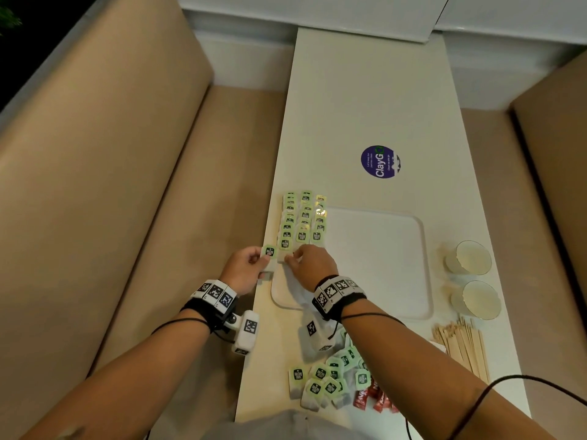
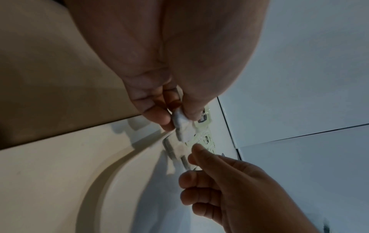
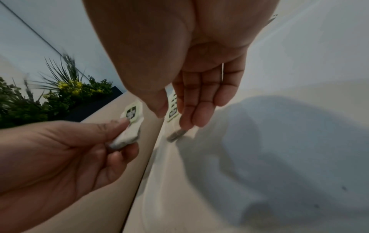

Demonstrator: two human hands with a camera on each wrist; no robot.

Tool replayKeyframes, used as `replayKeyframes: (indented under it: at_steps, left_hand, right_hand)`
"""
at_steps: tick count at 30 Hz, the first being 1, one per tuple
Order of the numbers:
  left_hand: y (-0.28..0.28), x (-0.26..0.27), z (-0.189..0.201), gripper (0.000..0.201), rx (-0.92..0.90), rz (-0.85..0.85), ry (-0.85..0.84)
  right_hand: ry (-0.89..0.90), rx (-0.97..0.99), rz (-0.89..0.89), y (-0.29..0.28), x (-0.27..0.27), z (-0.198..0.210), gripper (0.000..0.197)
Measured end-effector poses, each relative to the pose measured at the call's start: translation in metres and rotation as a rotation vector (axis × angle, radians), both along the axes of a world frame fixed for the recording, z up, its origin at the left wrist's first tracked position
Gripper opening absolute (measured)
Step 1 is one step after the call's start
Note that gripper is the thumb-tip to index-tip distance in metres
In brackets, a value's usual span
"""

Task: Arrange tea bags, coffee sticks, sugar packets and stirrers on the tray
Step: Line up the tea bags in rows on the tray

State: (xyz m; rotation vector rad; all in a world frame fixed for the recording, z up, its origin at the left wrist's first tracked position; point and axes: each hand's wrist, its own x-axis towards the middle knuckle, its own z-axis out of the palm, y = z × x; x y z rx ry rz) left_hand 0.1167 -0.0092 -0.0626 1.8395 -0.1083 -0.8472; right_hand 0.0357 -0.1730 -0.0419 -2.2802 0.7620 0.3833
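Your long white desk point(image 1: 374, 100) runs away from you between two tan benches point(image 1: 104, 173). On it lies the white tray point(image 1: 381, 258), its near-left corner under your hands. Three overlapping columns of green-labelled tea bags point(image 1: 301, 220) run along the tray's left edge. A loose heap of more tea bags point(image 1: 330, 379) sits on the desk close to your body, with red coffee sticks point(image 1: 371, 400) touching its right side. The wooden stirrers point(image 1: 463, 344) lie in a bundle near the desk's right edge, just below two white paper cups point(image 1: 473, 257). A round purple sticker point(image 1: 380, 161) is stuck to the desk beyond the tray.

Your left hand point(image 1: 246, 269) hovers at the desk's left edge, thumb and fingers point(image 3: 111, 126) pinching one tea bag point(image 1: 269, 251) with its label facing up. Your right hand point(image 1: 309, 260) is over the near end of the left column; its fingers point(image 3: 199, 110) are straight and relaxed, tips pointing down at a tea bag lying on the tray point(image 3: 176, 135), gripping nothing.
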Motion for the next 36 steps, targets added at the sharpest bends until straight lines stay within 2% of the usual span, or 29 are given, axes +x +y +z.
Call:
replayKeyframes:
  at_steps: [5,13,16,19,22,27,31,36]
  left_hand:
    - [-0.008,-0.003,0.003,0.014,-0.035,-0.060,-0.033]
    - [-0.020,-0.008,0.003,0.010,-0.051,-0.072,-0.018]
    - [-0.023,-0.008,0.000,0.001,-0.016,-0.089,-0.038]
    - [-0.026,-0.007,0.001,0.016,-0.018,-0.066,-0.013]
    - [-0.028,0.000,0.001,0.021,0.004,-0.060,-0.037]
    - [-0.030,0.010,-0.006,0.030,0.105,-0.175,-0.145]
    - [-0.029,0.013,-0.013,0.033,0.184,-0.259,-0.207]
    - [-0.031,0.012,-0.018,0.034,0.203,-0.276,-0.259]
  right_hand:
    - [-0.113,0.138,0.088,0.003,-0.011,-0.003,0.031]
    - [-0.152,0.162,0.066,0.004,-0.022,-0.008,0.033]
    - [-0.129,0.162,0.056,0.002,-0.022,-0.009,0.032]
    - [-0.109,0.148,0.033,-0.005,-0.020,-0.009,0.032]
    - [-0.109,0.119,-0.011,-0.015,-0.015,-0.007,0.029]
    - [-0.043,0.033,-0.062,-0.028,-0.007,-0.001,0.030]
    - [0.052,-0.012,-0.051,-0.028,-0.004,-0.002,0.029]
    - [0.117,-0.044,-0.061,-0.025,-0.004,-0.007,0.030]
